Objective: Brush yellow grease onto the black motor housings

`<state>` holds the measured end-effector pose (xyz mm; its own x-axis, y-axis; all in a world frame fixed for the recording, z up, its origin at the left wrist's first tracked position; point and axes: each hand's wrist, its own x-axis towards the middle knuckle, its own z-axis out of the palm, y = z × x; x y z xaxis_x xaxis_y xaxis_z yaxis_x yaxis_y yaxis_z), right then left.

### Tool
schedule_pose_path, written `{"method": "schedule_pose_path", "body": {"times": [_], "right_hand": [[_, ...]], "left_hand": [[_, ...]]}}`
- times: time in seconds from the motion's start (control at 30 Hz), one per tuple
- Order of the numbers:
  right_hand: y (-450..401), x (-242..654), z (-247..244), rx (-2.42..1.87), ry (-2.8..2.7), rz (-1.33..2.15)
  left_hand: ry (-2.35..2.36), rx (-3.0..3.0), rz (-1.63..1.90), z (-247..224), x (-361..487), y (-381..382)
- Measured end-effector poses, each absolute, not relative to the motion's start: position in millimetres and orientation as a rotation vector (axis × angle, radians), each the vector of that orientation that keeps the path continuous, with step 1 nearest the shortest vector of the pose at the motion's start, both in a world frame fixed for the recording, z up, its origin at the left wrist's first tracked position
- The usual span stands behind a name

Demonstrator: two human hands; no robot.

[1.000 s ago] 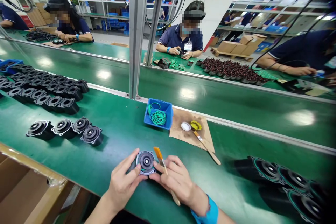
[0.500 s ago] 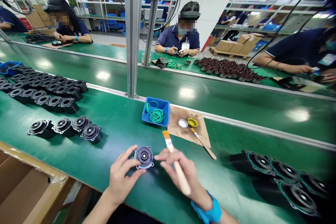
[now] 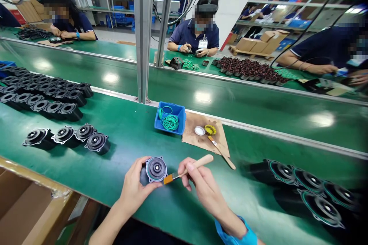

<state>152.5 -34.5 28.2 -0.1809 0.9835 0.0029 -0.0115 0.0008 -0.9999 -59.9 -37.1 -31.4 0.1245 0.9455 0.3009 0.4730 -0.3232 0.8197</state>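
Observation:
My left hand (image 3: 135, 185) is wrapped round the left side of a round black housing (image 3: 156, 169) that faces up near the front of the green table. A teal ring runs along the housing's rim. In my right hand (image 3: 198, 180) is a brush (image 3: 185, 169) with a wooden handle, gripped by thumb and fingers. Its orange bristles point left and down at the housing's lower right edge; whether they touch it I cannot tell. A blue bin (image 3: 170, 118) with green rings (image 3: 170, 122) is beyond the housing.
Stained cardboard (image 3: 192, 141) carries a white lid, a yellow pot (image 3: 210, 129) and a second brush (image 3: 222, 153). Housings with green rings (image 3: 319, 208) are at right. More housings (image 3: 97, 142) stand at left. Several people work across the metal frame (image 3: 142, 46).
The brush has been turned round in my right hand: its bristles pointed up and away and now point down toward the housing. A teal ring now shows more clearly on the housing's rim.

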Motion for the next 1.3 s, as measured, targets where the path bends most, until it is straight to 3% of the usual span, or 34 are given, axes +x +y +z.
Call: {"method": "schedule_pose_path", "body": {"times": [0.2,0.73,1.3], "right_hand": [[-30,151,21,-1.148,-1.464,1.285],[-3,149,39,-0.98,-1.882,0.652],[-14,130,55,-0.954,-1.78,0.453]], "left_hand": [[1.363,1.858,1.151,-30,-60,-36],[1.269,2.042,1.312,-29,-58,-35],[1.44,2.611,1.528,-32,-69,-38]]}}
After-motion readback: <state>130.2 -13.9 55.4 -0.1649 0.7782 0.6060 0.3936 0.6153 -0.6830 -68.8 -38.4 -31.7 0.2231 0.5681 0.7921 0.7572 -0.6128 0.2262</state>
